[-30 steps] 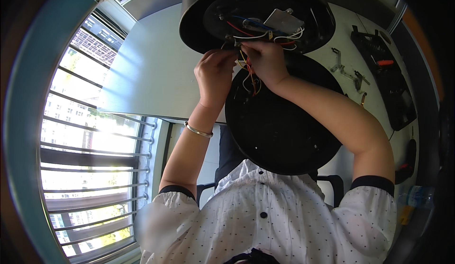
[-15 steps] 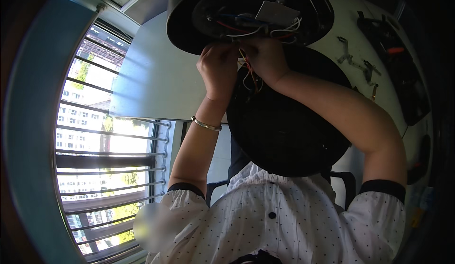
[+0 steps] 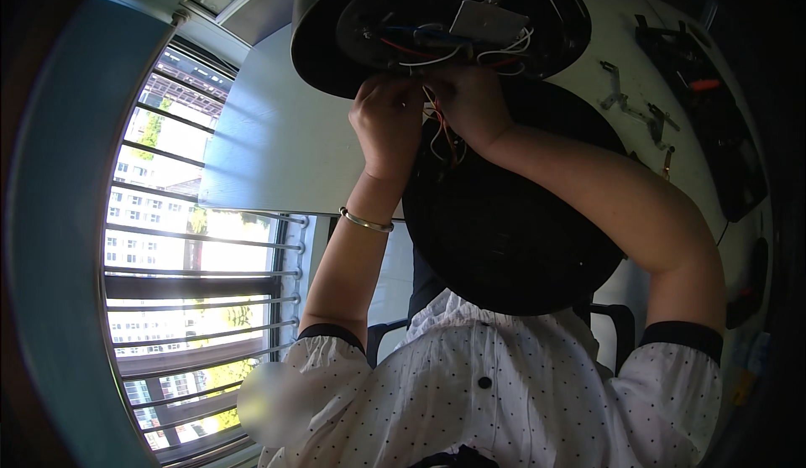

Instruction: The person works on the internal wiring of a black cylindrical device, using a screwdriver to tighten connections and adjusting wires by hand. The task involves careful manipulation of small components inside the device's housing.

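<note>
A large dark round housing [image 3: 312, 57] lies on its side at the top, its open face toward me. Inside it are a pale rectangular plate [image 3: 489, 21] and several loose wires, white, red and blue. At its lower rim my left hand [image 3: 384, 124] pinches with fingers closed. My right hand [image 3: 472, 109] is closed close beside it. Thin yellow, white and orange wires [image 3: 438, 128] hang between the two hands, and the fingertips meet on them. The exact wire ends are hidden by the fingers. Below, a black round disc-shaped part [image 3: 512, 233] rests at my lap, under my right forearm.
A white table [image 3: 269, 132] carries the housing. On its right side lie metal brackets [image 3: 617, 90] and a long black tool tray [image 3: 714, 124] with an orange-red item. A barred window [image 3: 193, 258] stands at the left. Chair arms [image 3: 620, 329] flank me.
Both hands stay at nearly the same place on the wires, with only tiny finger shifts. The whole view has moved very slightly.
</note>
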A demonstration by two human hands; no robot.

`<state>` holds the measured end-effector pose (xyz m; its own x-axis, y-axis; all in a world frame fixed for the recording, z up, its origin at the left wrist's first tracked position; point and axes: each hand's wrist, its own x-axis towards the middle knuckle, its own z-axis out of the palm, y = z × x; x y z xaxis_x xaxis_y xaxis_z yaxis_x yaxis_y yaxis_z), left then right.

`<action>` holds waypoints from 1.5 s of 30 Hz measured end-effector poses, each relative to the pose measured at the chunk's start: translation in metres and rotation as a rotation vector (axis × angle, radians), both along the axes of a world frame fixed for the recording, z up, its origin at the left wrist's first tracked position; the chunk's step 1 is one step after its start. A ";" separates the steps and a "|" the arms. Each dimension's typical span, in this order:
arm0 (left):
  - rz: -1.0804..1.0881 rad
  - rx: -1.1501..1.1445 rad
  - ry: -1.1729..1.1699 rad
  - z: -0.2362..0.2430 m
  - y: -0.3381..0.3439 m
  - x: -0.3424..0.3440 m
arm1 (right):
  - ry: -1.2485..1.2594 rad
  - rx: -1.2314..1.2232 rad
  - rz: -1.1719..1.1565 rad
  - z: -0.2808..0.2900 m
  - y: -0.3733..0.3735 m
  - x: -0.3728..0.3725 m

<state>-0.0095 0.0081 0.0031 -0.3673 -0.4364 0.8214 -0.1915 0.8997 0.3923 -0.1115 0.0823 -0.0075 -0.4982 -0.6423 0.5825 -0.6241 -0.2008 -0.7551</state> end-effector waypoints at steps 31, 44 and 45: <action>-0.016 -0.173 -0.020 -0.009 -0.013 0.003 | 0.016 0.004 0.004 -0.002 -0.004 0.000; -0.054 -0.196 -0.084 -0.005 -0.010 0.001 | -0.079 0.040 0.087 0.007 0.005 0.003; -0.050 -0.228 -0.095 -0.005 -0.010 0.001 | -0.104 0.051 0.092 0.007 0.006 0.004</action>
<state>-0.0085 -0.0019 -0.0021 -0.4642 -0.2230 0.8572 -0.1706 0.9722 0.1605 -0.1078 0.0879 -0.0004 -0.4914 -0.7155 0.4965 -0.5230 -0.2135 -0.8252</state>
